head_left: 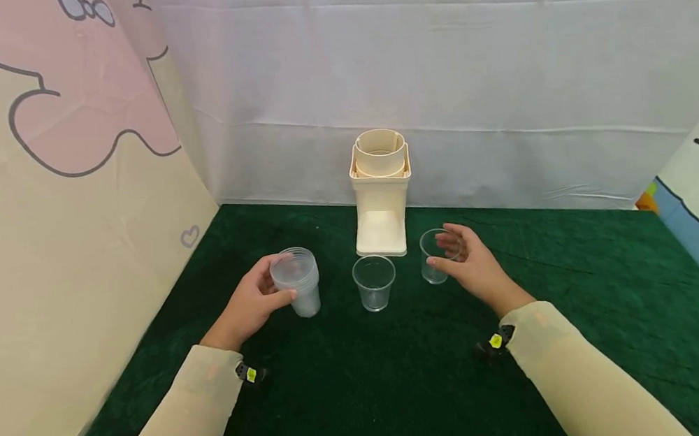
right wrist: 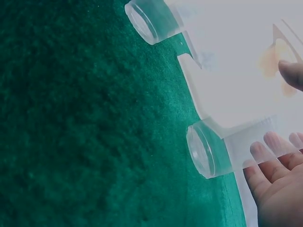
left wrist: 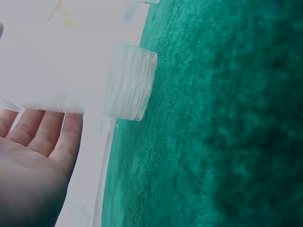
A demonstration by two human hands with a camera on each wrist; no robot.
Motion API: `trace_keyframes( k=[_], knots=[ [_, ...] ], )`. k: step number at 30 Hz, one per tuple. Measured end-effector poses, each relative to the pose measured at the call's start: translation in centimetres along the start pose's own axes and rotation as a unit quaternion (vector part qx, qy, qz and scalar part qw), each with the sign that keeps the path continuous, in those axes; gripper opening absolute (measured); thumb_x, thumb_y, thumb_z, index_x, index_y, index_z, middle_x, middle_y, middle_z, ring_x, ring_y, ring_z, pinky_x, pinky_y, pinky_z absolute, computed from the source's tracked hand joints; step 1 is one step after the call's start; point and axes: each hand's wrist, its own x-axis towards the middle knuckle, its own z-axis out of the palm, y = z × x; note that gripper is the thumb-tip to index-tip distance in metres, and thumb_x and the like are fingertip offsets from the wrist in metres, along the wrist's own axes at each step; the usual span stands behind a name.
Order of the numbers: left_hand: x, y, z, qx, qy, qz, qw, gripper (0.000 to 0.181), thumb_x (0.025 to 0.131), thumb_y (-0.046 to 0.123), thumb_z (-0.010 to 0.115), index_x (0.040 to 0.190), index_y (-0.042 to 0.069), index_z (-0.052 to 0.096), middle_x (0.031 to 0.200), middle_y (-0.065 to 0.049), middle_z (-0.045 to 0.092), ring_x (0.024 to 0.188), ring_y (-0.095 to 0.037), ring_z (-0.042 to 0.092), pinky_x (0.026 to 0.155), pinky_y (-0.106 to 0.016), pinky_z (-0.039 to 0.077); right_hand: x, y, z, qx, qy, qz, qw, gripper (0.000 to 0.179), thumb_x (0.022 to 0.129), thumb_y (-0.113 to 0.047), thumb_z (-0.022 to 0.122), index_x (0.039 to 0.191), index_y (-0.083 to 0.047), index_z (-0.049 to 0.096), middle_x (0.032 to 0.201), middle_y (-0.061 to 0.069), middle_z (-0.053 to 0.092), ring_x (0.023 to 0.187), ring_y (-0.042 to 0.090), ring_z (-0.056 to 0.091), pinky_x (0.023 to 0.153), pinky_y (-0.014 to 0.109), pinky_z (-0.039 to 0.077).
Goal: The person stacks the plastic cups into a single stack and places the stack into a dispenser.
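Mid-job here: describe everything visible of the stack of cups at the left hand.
The stack of cups is several nested cups, cloudy and see-through, plastic by the look, their rims showing as close-set rings. It is upright, mouth up, left of the middle cup. The left hand holds it, thumb on the near side, fingers behind. Whether its base touches the green cloth is unclear.

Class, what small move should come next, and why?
Probably lift the right cup slightly toward the middle cup: the right hand is already around it, both cups stand single and upright, and the left hand holds a nested stack they could join.
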Motion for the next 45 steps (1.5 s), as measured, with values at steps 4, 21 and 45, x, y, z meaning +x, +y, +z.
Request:
trace_keyframes(
  k=[4,21,45],
  knots=[
    [0.0,-0.1,0.0,0.001,0.001,0.001,1.0,0.064,0.096,0.011,0.072,0.153,0.012,0.042,0.144,-0.014,0.05,0.129,-0.031,0.052,0.111,-0.046,0.043,0.0,-0.3,-0.1,-0.001,0.002,-0.001,1.0,0.087,0.095,-0.035,0.075,0.161,-0.012,0.024,0.158,0.014,0.041,0.146,0.035,0.037,0.118,0.057,0.03],
    [-0.1,-0.3,0.0,-0.002,-0.001,-0.001,1.0,0.064,0.096,0.013,0.072,0.153,0.012,0.042,0.144,-0.014,0.05,0.127,-0.032,0.052,0.108,-0.037,0.046,-0.3,-3.1,-0.6,-0.008,0.006,-0.028,0.9996,0.083,0.096,-0.034,0.075,0.159,-0.011,0.028,0.153,0.014,0.047,0.142,0.035,0.042,0.117,0.056,0.032],
    [0.1,-0.2,-0.1,-0.004,-0.009,0.015,0.9998,0.063,0.097,0.011,0.071,0.152,0.011,0.042,0.143,-0.016,0.05,0.124,-0.033,0.054,0.102,-0.029,0.049,-0.7,-10.1,1.3,0.005,-0.046,-0.127,0.9908,0.078,0.096,-0.029,0.075,0.157,-0.009,0.031,0.152,0.011,0.049,0.139,0.031,0.046,0.116,0.055,0.034]
  ],
)
